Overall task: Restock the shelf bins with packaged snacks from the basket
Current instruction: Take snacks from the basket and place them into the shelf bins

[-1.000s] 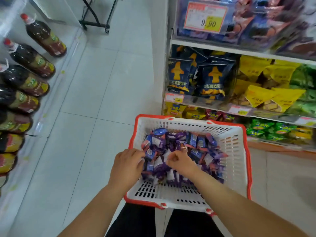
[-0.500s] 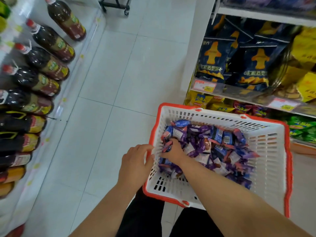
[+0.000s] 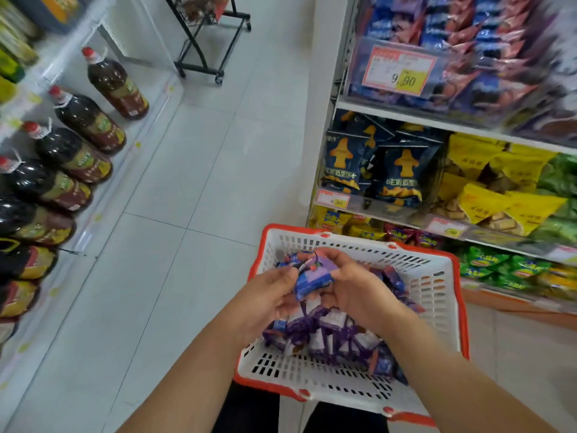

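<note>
Head cam looked down at a white slotted plastic basket w/ orange-red rim (image 3: 443, 295), which sat low in front of us, just beside the snack shelving on the right. Our left hand (image 3: 265, 300) and right hand (image 3: 356, 292) were both above the basket's near-left part, fingers curled round a bunch of small blue & purple wrapped snack packets (image 3: 312, 275) held between them, raised above the rest. Left fingers pinched the bunch from the left, right hand gripped it from the right & top. How many packets were in the bunch we couldn't tell.

Below the hands a heap of the same purple & blue wrapped snacks (image 3: 331, 339) lay on the basket floor, mostly toward the left & middle; right part of the floor showed bare slots.

On the right, white shelves (image 3: 374, 107) held goods: a clear bin w/ blue & pink packets behind a red-yellow price tag reading 9.90 (image 3: 402, 71) up top, dark navy bags w/ orange mushroom shape (image 3: 402, 170) on the next level, yellow bags (image 3: 499, 189) beside them, green packs (image 3: 512, 270) lower down. Left side had a row of big dark bottles w/ red caps (image 3: 90, 123) along a low shelf. A black wheeled wire rack (image 3: 206, 35) stood far up on the pale tiled floor (image 3: 187, 182).
</note>
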Demonstrator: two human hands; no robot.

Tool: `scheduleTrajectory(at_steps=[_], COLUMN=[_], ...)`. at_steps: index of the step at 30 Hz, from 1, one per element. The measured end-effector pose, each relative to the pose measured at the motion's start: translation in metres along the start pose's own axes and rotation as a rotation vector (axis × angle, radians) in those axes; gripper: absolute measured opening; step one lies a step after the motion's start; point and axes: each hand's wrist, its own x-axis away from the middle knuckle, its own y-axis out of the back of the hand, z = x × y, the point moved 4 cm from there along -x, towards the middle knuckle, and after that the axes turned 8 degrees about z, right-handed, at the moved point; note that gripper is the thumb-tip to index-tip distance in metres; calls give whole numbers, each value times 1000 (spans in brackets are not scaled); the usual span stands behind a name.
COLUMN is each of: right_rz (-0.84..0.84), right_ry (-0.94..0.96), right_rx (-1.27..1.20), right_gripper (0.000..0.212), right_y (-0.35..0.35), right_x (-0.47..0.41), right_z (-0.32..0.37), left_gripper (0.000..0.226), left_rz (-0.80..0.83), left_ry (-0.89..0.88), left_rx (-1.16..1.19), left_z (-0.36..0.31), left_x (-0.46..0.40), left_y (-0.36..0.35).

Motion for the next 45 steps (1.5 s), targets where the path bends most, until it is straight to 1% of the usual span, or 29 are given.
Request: scheduleTrajectory(at_steps=[1,3,6,7,9,12,14,16,19,20,22,23,24,26,27,28,29,31,34,36,40,45], right_rz=[-7,-64,-187,-217,-279,-391,-450,-462,-423,-417,-434,-456,-486,-545,-561,-572,-574,-601,-707,-747,-815,-843], right_ry=[4,10,40,81,202,357,406,411,333,318,333,364,401,493,545,587,616,651,633,605,483,384], right_rx=[36,116,413,474,493,449,466,485,594,652,739,761,772,768,755,742,731,765,875,940,1085,1164], right_gripper=[60,48,33,32,28,27,22,23,51,52,38,32,27,21,20,20,21,24,27,30,38,40], right_y=[0,0,4,3,3,2,1,0,-2,-3,-5,-7,-7,-9,-11,-12,-12,-11,-3,0,9,14], right_x=[6,19,36,41,50,64,72,78,82,83,82,80,79,76,74,69,62,41,2,-21,-50,-56], right_z=[9,23,42,50,64,85,95,105,127,137,162,177,192,228,248,267,286,317,347,354,354,358], left_gripper=[30,20,11,10,11,13,15,14,14,16,20,20,19,25,34,43,51,62,67,66,67,71], left_rz=[-4,-76,-159,-164,-158,-151,-139,-145,-148,-136,-114,-117,-156,-341,-441,-520,-582,-644,-601,-593,-587,-539], left_ry=[-49,-158,-320,-367,-430,-467,-460,-472,-518,-527,-582,-649,-746,-985,-1079,-1117,-1117,-1037,-836,-791,-831,-862], left_rx=[-6,-75,-249,-294,-338,-292,-215,-226,-307,-308,-349,-420,-543,-867,-1025,-1163,-1287,-1506,-1683,-1717,-1670,-1646], left_z=[-8,-27,-53,-60,-72,-87,-96,-106,-128,-136,-156,-168,-181,-208,-220,-230,-239,-252,-254,-252,-253,-252], left_x=[0,2,9,12,15,17,17,15,13,13,13,15,17,21,20,17,11,0,-17,-21,-19,-20], left_y=[-8,-21,-38,-43,-53,-69,-78,-84,-88,-90,-97,-102,-105,-108,-110,-112,-114,-117,-115,-113,-112,-108])
